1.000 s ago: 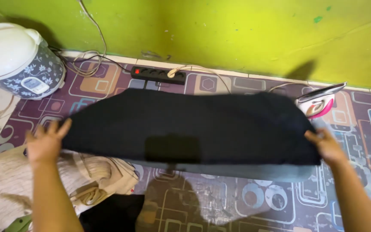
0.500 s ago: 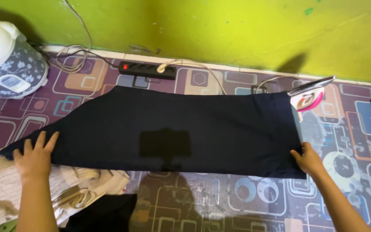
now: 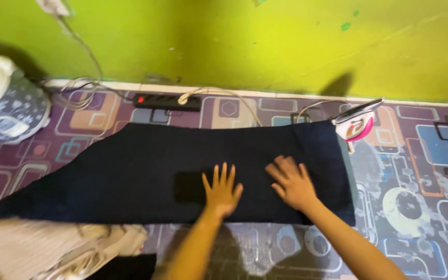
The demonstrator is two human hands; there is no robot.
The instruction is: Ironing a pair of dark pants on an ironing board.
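Cloth (image 3: 130, 171), dark navy, lies spread flat across the middle of the frame on the patterned floor (image 3: 416, 207). At far left sits a rice cooker (image 3: 1, 103), with pale laundry (image 3: 53, 249) at lower left. A power strip (image 3: 167, 101) lies by the green wall. Left hand (image 3: 222, 189) and right hand (image 3: 291, 181) press open-palmed on the cloth, grasping nothing. An iron (image 3: 358, 122) stands at upper right.

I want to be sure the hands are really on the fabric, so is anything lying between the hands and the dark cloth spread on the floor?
Nothing visible does. The left hand and right hand lie flat, fingers spread, directly on the dark cloth. The iron stands at its far right corner, apart from both hands.
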